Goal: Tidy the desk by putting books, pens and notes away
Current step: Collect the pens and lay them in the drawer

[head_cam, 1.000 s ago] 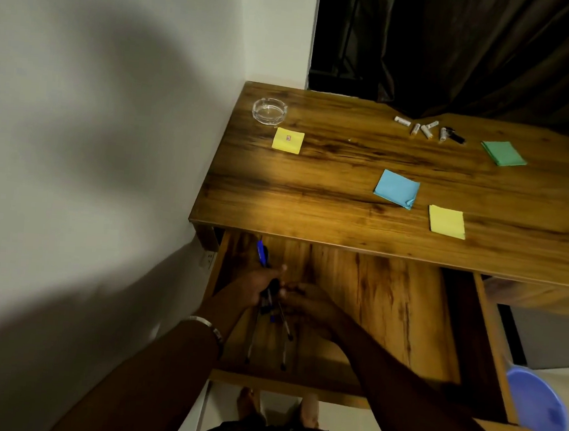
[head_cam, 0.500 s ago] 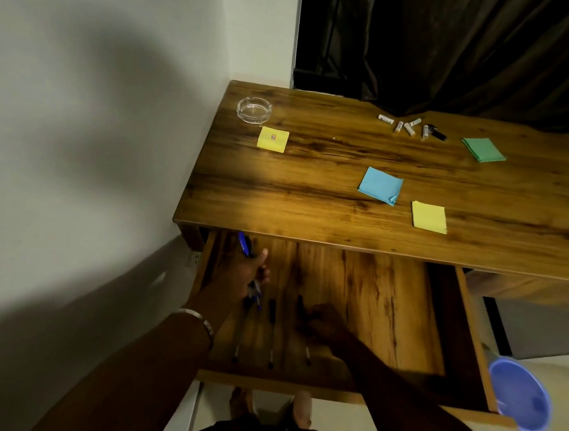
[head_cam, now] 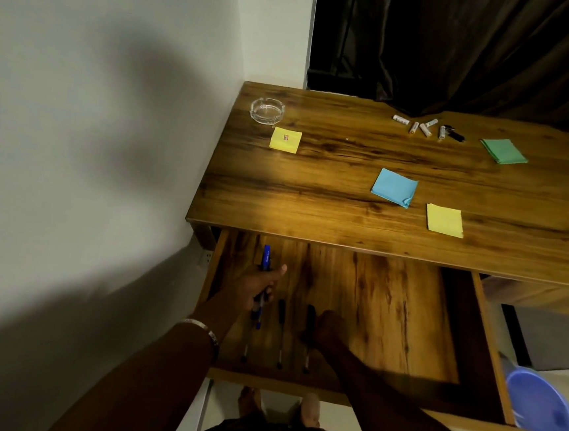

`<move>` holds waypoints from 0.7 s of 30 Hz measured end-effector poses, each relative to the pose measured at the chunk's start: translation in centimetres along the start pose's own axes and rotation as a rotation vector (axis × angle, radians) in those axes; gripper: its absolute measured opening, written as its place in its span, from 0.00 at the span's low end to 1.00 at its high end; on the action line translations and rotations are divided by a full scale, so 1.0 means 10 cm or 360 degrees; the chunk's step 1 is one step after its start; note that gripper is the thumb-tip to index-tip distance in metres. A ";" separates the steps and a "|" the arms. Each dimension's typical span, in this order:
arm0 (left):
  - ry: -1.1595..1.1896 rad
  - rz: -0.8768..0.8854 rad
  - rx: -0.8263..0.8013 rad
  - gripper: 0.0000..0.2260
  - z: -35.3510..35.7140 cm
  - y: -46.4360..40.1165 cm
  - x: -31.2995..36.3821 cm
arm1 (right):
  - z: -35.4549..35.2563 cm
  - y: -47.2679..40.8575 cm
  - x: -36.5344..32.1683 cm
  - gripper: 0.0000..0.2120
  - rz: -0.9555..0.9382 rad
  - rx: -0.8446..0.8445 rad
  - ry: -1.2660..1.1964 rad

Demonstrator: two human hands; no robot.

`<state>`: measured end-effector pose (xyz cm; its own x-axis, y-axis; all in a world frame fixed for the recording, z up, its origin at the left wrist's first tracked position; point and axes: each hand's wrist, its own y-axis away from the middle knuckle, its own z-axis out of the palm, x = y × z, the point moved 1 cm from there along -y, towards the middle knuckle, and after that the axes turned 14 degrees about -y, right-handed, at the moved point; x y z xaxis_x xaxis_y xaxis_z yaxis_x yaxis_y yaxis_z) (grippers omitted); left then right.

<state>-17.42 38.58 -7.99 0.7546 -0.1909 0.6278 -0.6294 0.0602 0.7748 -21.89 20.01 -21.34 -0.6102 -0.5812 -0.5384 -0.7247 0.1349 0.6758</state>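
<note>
The desk drawer (head_cam: 388,313) is pulled out below the wooden desk top (head_cam: 345,213). My left hand (head_cam: 258,287) grips a blue pen (head_cam: 266,258) over the drawer's left part. Three dark pens lie side by side on the drawer floor, the middle pen (head_cam: 280,332) just right of my left hand. My right hand (head_cam: 326,330) rests on the rightmost pen (head_cam: 310,315), its fingers hidden in shadow. On the desk lie a yellow note (head_cam: 285,140), a blue note (head_cam: 394,187), a second yellow note (head_cam: 444,220) and a green note (head_cam: 503,151).
A glass ashtray (head_cam: 267,110) stands at the desk's back left corner. Several small batteries (head_cam: 421,126) lie near the dark curtain (head_cam: 480,50). A blue plastic bowl (head_cam: 539,409) sits beyond the drawer's right end. A white wall (head_cam: 94,130) runs along the left. My feet show under the drawer.
The bunch of pens held between both hands has been spread out: three now lie in a row in the drawer. My hands have moved apart, and the left keeps the blue pen.
</note>
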 end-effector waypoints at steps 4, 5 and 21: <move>0.0001 0.0006 -0.0021 0.13 0.04 -0.04 -0.02 | -0.04 0.09 -0.03 0.30 0.0004 0.0043 -0.0158; 0.0002 -0.0002 -0.0028 0.10 0.05 -0.05 -0.01 | -0.04 0.12 -0.04 0.36 0.0032 0.0102 -0.0311; -0.0217 0.0223 -0.0273 0.09 0.50 -0.02 0.11 | -0.66 0.57 -0.84 0.06 -0.0247 0.0046 -0.1393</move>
<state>-17.43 33.44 -7.83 0.6232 -0.2986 0.7228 -0.6763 0.2583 0.6898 -18.80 20.32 -9.61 -0.5219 0.2255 -0.8227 -0.8201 0.1329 0.5566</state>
